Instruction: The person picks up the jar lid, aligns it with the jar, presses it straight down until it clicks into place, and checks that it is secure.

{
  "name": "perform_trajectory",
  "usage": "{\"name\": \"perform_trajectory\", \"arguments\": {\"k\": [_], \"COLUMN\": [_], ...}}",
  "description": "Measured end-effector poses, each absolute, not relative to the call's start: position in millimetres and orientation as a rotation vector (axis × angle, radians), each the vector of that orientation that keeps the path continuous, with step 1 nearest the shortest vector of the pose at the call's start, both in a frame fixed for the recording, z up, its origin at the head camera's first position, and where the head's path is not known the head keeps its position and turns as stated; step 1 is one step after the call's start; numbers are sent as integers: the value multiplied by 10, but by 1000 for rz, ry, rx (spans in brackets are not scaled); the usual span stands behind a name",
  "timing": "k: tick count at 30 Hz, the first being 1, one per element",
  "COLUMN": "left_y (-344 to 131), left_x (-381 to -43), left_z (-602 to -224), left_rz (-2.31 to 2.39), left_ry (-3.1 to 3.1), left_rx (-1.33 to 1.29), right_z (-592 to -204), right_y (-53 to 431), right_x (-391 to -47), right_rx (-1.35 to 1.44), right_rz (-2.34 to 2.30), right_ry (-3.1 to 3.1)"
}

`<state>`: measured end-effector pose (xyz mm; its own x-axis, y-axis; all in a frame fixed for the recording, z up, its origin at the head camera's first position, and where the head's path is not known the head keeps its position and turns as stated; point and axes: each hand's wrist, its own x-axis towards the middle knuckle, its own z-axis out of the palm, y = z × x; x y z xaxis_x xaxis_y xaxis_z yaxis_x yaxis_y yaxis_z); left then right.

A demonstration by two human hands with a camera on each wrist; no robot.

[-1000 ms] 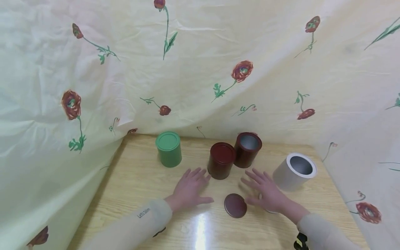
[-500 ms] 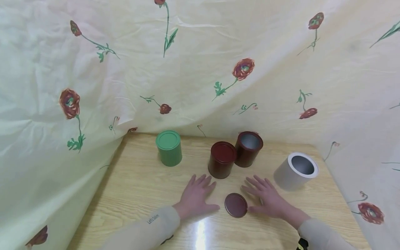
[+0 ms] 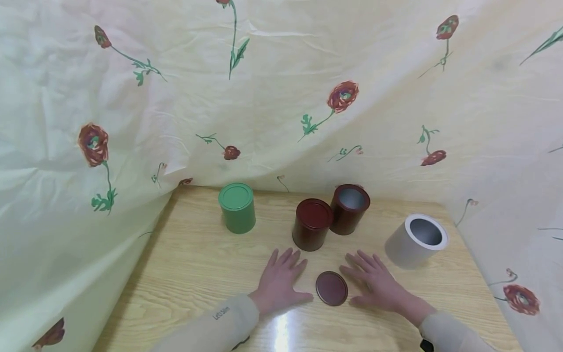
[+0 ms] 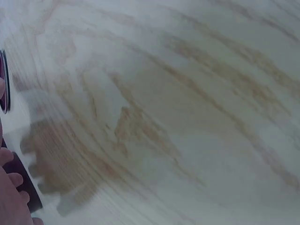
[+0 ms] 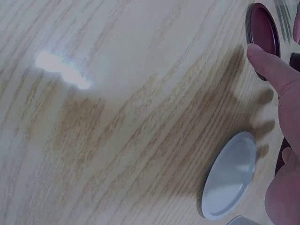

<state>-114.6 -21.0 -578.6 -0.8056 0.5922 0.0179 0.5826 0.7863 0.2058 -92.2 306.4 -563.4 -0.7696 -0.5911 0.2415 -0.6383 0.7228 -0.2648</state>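
Observation:
Fingers spread, my left hand [image 3: 281, 283] hovers low over the table, to the left of a dark red round lid [image 3: 332, 288]. On that lid's other side is my right hand [image 3: 376, 283], also spread and holding nothing. A white round lid [image 5: 229, 176] lies below the right hand in the right wrist view; the hand hides it in the head view. Beyond the hands stands a dark red can [image 3: 310, 237] with its lid on. Touching or close behind it is an open dark red can [image 3: 345, 219]. An open white can [image 3: 403, 248] stands right of my right hand.
A green can [image 3: 239, 219] with its lid on stands at the back left of the wooden table [image 3: 184, 254]. Flowered cloth [image 3: 272, 112] hangs behind the table and along both sides. Light glares off the tabletop near the front.
My left hand has moved right and back toward me, away from the lidded dark red can. The right hand has shifted only slightly, with its thumb now apart from the dark red lid.

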Motion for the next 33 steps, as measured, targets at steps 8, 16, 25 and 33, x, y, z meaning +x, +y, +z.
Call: {"name": "perform_trajectory", "arguments": {"k": [8,16,25,33], "left_y": [-137,-70,-23,17], "left_x": [-1080,-1041,-1021,-1022], "left_z": [-5806,-5820,-5895,-5867], "left_rz": [320,280,291,245], "left_ry": [2907,2932,2974,2988], "left_rx": [945,939,947,973], "right_z": [-5653,-5697,-5730,-5708], "right_y": [3033,3002,2967,2901], "right_x": [-912,-936,-946,-974], "right_rx": [1019,1047,1060,1061], "right_rz": [482,501,457,466], "right_ry": [-2766,-2741,-2693,-2730]}}
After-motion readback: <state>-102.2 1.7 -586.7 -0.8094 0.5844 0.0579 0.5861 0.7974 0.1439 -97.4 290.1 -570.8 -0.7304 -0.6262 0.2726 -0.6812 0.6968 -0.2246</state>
